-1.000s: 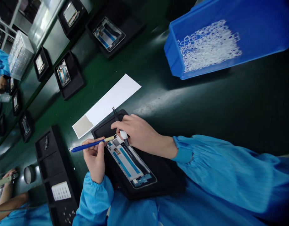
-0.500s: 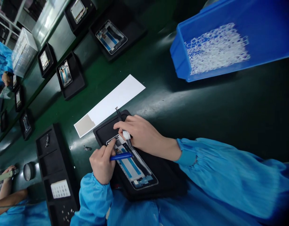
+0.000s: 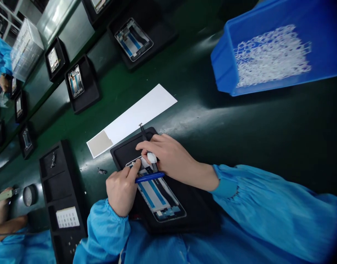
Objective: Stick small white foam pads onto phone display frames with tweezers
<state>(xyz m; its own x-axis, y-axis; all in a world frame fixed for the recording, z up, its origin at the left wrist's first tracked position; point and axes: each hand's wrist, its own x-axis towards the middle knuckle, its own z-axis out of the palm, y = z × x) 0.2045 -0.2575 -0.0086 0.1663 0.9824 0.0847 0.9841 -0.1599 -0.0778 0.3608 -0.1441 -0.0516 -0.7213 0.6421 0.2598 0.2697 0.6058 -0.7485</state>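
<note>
My left hand (image 3: 121,190) is closed on a blue pen-like stick (image 3: 149,178), which lies across above an opened phone (image 3: 157,194). Its index finger rests at the phone's upper end. The phone has a silver rim and blue strips inside, and sits in a black tray (image 3: 121,152). In my right hand (image 3: 176,156) are dark tweezers (image 3: 143,134), pointing away from me. A tiny piece (image 3: 140,124) shows at their tips, by the edge of a white sheet (image 3: 138,117). Something white (image 3: 152,157) sits at the right fingers; I cannot tell its kind.
A blue bin (image 3: 226,69) of white looped pieces stands at the upper right. Black trays (image 3: 88,88) with opened phones are farther off. A compartment tray (image 3: 55,183) with small parts lies at left. Beyond it, a co-worker's arm (image 3: 9,223) shows.
The view has shifted slightly. The blue stick has moved a little up and to the right over the phone. My right hand still holds the tweezers in nearly the same pose.
</note>
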